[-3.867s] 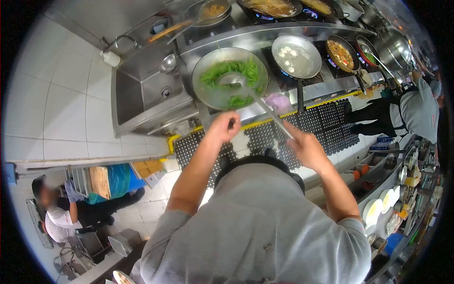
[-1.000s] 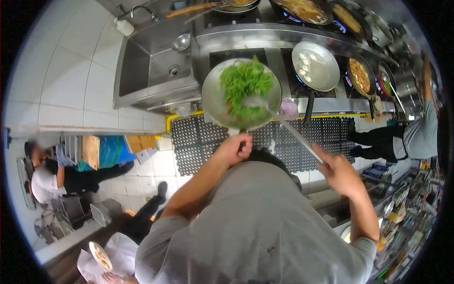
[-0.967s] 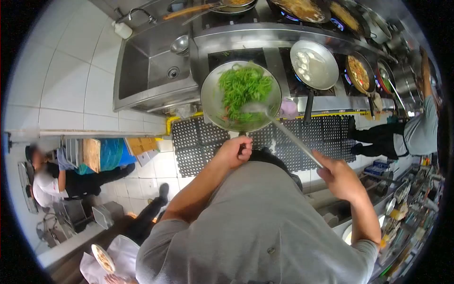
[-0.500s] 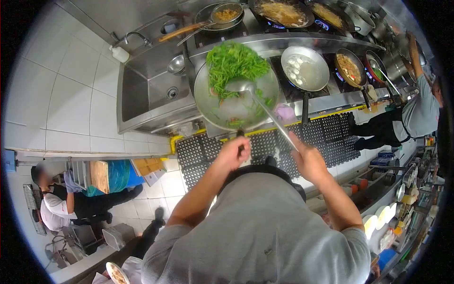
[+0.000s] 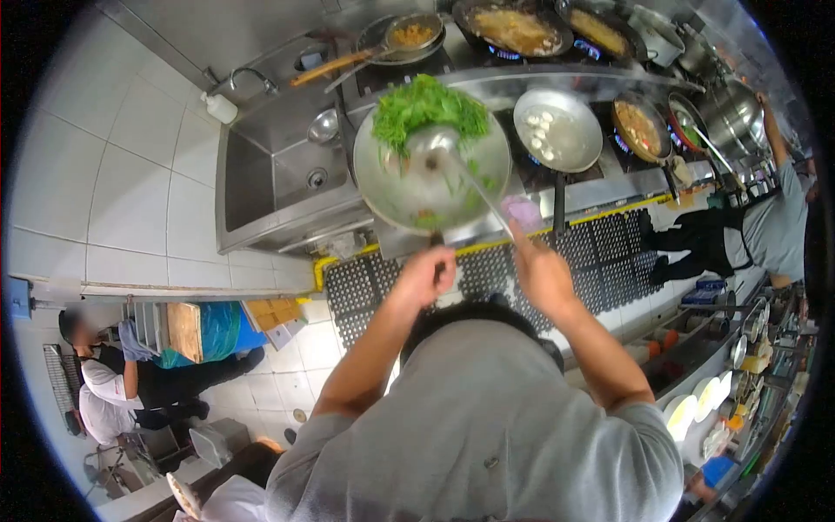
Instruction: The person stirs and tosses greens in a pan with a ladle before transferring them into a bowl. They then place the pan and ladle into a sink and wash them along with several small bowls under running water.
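Note:
A large wok (image 5: 374,187) sits in front of me, with a heap of green leafy vegetables (image 5: 426,111) bunched at its far side. My left hand (image 5: 428,274) is closed around the wok's dark handle (image 5: 437,239). In my right hand (image 5: 544,277) is the long metal handle of a ladle (image 5: 481,187). The ladle's bowl, slightly blurred, lies inside the wok against the near side of the greens. Some loose leaves stick to the wok's bottom nearer me.
Right of the wok stands a pan of white pieces in liquid (image 5: 570,143), then a pan of stew (image 5: 639,126). A steel sink (image 5: 261,187) is on the left. A co-worker (image 5: 774,226) stands at far right, another person (image 5: 109,383) at lower left. Lit burners line the back.
The ladle and my right hand have moved left and slightly up. The greens are pressed flatter toward the wok's far side. A person's leg at lower left has moved away.

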Motion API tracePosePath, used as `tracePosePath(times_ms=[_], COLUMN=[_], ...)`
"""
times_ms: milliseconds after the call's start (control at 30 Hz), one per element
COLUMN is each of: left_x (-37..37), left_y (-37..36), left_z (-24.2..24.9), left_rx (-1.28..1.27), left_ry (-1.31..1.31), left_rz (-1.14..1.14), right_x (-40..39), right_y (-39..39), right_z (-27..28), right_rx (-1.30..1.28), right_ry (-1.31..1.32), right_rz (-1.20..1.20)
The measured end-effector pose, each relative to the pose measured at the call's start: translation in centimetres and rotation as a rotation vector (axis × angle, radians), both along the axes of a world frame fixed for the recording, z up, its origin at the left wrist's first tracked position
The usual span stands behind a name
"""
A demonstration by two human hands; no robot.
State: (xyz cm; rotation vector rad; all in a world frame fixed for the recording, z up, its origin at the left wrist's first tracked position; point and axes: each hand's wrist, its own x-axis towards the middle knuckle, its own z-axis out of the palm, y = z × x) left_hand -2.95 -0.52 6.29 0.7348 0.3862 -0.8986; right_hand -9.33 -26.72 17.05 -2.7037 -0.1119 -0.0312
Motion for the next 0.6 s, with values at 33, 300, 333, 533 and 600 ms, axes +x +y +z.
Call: tracePosePath(times_ms=[33,300,333,533,600], left_x=[-0.1,6.7,6.7,5.5,5.7], left_y=[-0.4,-0.2,-0.3,-0.7,-0.9], left_z=[1.2,-3.2,-3.5,-4.7,-4.7], left_rx=[0.01,-0.021,-0.027,-0.038,-0.064], left_ry=[0.019,0.155,0.154,0.187,0.289], left_rz=[0.021,-0.007,-0.002,0.022,0.111], right_x=[-0.6,-4.5,-4.2,1.3,1.7], right_y=[-0.3,-1.6,-1.6,0.0,0.0], right_z=[0.8,3.2,3.0,-2.1,-3.3], right_rx=[0.043,0.377,0.371,0.277,0.216], right_ry=[0.018,0.353,0.353,0.091,0.178], right_rz=[0.005,-0.018,-0.013,-0.03,0.008])
